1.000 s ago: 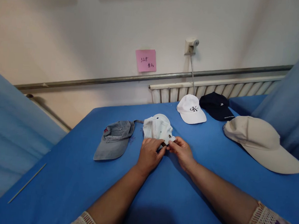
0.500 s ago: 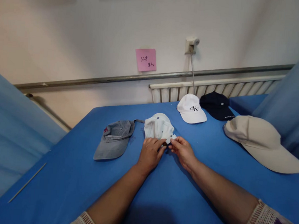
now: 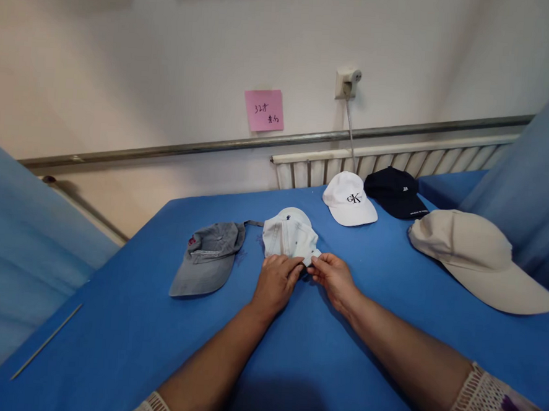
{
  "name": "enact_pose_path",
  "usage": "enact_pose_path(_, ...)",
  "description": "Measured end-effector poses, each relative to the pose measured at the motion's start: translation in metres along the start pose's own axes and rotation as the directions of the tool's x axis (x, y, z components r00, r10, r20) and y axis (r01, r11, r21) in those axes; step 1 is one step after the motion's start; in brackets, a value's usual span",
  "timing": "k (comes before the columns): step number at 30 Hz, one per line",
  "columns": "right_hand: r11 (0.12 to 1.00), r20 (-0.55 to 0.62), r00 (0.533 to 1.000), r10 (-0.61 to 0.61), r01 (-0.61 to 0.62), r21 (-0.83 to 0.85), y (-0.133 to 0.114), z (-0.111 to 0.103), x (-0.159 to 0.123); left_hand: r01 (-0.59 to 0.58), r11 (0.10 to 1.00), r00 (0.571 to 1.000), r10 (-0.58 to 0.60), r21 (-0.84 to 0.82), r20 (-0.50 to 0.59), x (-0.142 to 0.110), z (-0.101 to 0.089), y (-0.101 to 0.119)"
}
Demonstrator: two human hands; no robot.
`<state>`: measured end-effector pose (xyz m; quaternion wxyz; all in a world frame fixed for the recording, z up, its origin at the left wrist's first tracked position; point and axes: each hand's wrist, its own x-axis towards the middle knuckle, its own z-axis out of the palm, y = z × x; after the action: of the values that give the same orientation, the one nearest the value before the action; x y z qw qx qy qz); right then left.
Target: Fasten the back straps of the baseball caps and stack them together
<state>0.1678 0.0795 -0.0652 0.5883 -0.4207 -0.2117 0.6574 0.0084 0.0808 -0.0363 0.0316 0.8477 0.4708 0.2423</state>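
Observation:
A pale, light-blue cap [image 3: 287,234] lies on the blue-covered surface with its brim pointing away from me. My left hand [image 3: 276,283] is closed on the near edge of this cap, thumb and fingers at its back strap. Opposite it, my right hand [image 3: 335,278] pinches the pale strap end between thumb and forefinger. The fingers partly hide the strap, and I cannot tell whether it is fastened. Left of my hands sits a grey cap [image 3: 210,257], its brim toward me and its loose strap reaching to the pale cap.
A white cap [image 3: 350,201] and a dark navy cap [image 3: 394,191] stand at the back right. A large beige cap [image 3: 476,255] lies at the right. A thin stick [image 3: 46,341] rests near the left edge. Behind run a metal rail [image 3: 213,145] and a radiator [image 3: 299,173].
The view has shifted slightly. My right fingers have moved a little closer over the strap end, and less of it shows. Both hands stay at the pale cap.

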Motion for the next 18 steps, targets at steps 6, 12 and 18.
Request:
enact_pose_path(6,0.984,0.037,0.992,0.119,-0.123,0.13,0.0,-0.001,-0.002,0.085,0.985,0.995,-0.092,-0.148,-0.043,0.0,0.002,-0.003)
enact_pose_path(12,0.991,0.133,0.983,0.129,-0.131,0.005,-0.003,0.001,-0.008,0.077,0.966,0.993,-0.096,-0.247,-0.065,0.002,0.004,-0.007)
enact_pose_path(18,0.995,0.158,0.982,0.099,-0.095,-0.03,-0.004,0.002,-0.009,0.105,0.922,0.988,-0.141,-0.372,-0.07,0.002,0.009,-0.011)
